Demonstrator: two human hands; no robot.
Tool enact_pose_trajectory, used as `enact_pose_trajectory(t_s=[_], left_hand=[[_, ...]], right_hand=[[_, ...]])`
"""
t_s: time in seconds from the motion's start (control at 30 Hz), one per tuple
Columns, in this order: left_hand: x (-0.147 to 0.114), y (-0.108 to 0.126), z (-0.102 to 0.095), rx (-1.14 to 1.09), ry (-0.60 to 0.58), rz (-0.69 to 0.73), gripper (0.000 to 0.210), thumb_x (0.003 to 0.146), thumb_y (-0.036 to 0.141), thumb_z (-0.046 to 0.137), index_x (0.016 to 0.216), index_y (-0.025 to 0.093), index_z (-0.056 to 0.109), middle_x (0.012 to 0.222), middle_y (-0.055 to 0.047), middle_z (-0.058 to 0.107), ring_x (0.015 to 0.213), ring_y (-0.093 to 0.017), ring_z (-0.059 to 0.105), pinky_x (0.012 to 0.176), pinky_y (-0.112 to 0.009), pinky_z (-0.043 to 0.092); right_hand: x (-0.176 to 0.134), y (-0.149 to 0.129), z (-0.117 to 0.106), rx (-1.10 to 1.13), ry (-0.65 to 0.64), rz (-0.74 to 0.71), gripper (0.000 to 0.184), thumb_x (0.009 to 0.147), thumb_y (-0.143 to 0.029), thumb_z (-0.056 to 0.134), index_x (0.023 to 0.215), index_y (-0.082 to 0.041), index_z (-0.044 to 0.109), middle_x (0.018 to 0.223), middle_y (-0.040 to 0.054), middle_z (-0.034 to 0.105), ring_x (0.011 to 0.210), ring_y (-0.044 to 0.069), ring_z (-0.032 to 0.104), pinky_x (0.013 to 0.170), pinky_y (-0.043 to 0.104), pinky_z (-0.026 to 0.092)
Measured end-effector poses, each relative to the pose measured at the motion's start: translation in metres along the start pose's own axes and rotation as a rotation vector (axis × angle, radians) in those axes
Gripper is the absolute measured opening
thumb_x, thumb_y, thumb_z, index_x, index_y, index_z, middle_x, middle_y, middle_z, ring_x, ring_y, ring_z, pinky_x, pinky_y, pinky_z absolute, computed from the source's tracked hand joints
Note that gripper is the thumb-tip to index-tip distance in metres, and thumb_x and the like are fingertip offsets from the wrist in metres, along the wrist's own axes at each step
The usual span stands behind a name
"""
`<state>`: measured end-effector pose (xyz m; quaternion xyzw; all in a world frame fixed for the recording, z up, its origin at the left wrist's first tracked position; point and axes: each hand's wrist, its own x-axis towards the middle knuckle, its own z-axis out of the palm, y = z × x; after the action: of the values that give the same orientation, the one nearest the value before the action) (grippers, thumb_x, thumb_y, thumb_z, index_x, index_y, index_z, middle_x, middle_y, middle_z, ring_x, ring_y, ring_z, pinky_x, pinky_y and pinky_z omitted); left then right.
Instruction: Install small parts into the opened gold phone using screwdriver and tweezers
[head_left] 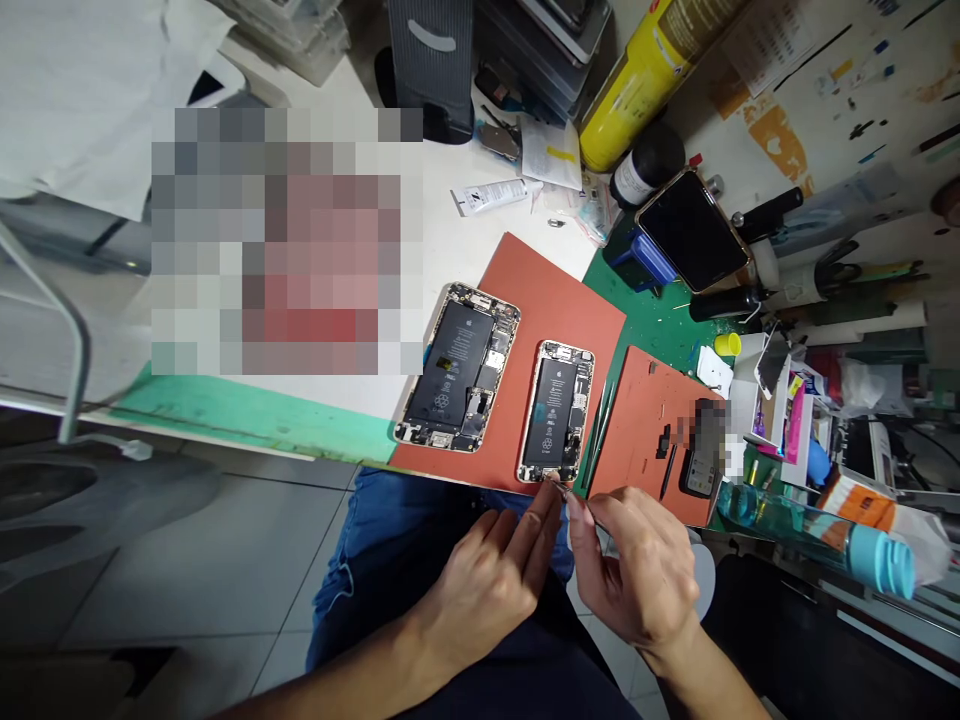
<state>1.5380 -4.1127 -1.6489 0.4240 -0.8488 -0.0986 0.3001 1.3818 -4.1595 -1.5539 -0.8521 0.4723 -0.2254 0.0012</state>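
An opened smaller phone [551,415], its black battery and circuit board exposed, lies at the front edge of an orange-red mat [517,290]. My left hand [495,575] reaches to its lower end, index and middle fingers forward; thumb and fingertips are mostly hidden, and what they pinch is too small to make out. In my right hand [637,565], thumb and forefinger close on slim metal tweezers [570,493], whose tip meets my left fingertips. Left of this phone rests a larger opened phone [454,370], also with a bare battery.
Dark slim tools [602,425] lie between the mats. On the second orange-red mat [630,430] are small dark parts and a phone [703,450]. Farther back stand a propped phone [691,230], a yellow can [626,95] and a white tube [495,195]. A teal bottle [825,535] lies right.
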Motion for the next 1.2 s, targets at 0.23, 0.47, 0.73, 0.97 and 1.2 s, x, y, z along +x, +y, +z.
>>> enact_pose_trajectory(t_s=[0.23,0.47,0.73,0.97,1.2], left_hand=[[-0.003,0.000,0.002,0.010,0.001,0.003,0.047,0.094,0.002,0.048,0.135,0.004,0.070,0.110,-0.018,0.081,0.079,-0.024,0.070,0.076,-0.040,0.053],[-0.003,-0.008,-0.003,0.074,-0.058,0.070,0.049,0.097,0.001,0.050,0.142,0.004,0.067,0.153,-0.022,0.065,0.084,-0.021,0.072,0.083,-0.039,0.054],[-0.009,-0.028,-0.010,-0.072,0.062,0.244,0.038,0.103,0.003,0.051,0.133,0.002,0.073,0.140,-0.021,0.074,0.096,-0.025,0.077,0.086,-0.040,0.056],[-0.006,-0.047,-0.019,-0.156,0.153,0.202,0.040,0.095,-0.005,0.067,0.132,0.008,0.075,0.121,-0.010,0.083,0.101,-0.021,0.079,0.106,-0.035,0.057],[0.002,-0.048,-0.027,-0.115,0.095,0.254,0.063,0.090,-0.003,0.080,0.146,0.023,0.068,0.119,0.000,0.084,0.090,-0.017,0.079,0.114,-0.035,0.053]], right_hand=[[0.001,0.000,0.001,0.030,-0.053,0.025,0.023,0.097,-0.003,0.069,0.117,-0.013,0.063,0.076,0.0026,0.067,0.059,0.015,0.056,0.053,0.032,0.045],[-0.018,0.003,-0.015,0.081,0.089,0.283,0.025,0.095,-0.002,0.074,0.111,-0.020,0.066,0.080,0.0017,0.073,0.061,0.015,0.066,0.056,0.030,0.056],[-0.061,0.037,-0.019,-0.061,0.575,0.629,0.035,0.087,-0.014,0.089,0.117,-0.019,0.071,0.090,0.0030,0.079,0.069,0.017,0.076,0.062,0.029,0.065],[-0.071,0.061,-0.002,-0.050,0.580,0.786,0.024,0.097,-0.024,0.080,0.117,-0.021,0.066,0.099,0.0053,0.080,0.084,0.018,0.081,0.080,0.032,0.070],[-0.059,0.087,0.016,-0.093,0.631,0.722,0.016,0.104,-0.024,0.070,0.117,-0.021,0.063,0.098,0.0060,0.079,0.082,0.017,0.082,0.074,0.029,0.071]])
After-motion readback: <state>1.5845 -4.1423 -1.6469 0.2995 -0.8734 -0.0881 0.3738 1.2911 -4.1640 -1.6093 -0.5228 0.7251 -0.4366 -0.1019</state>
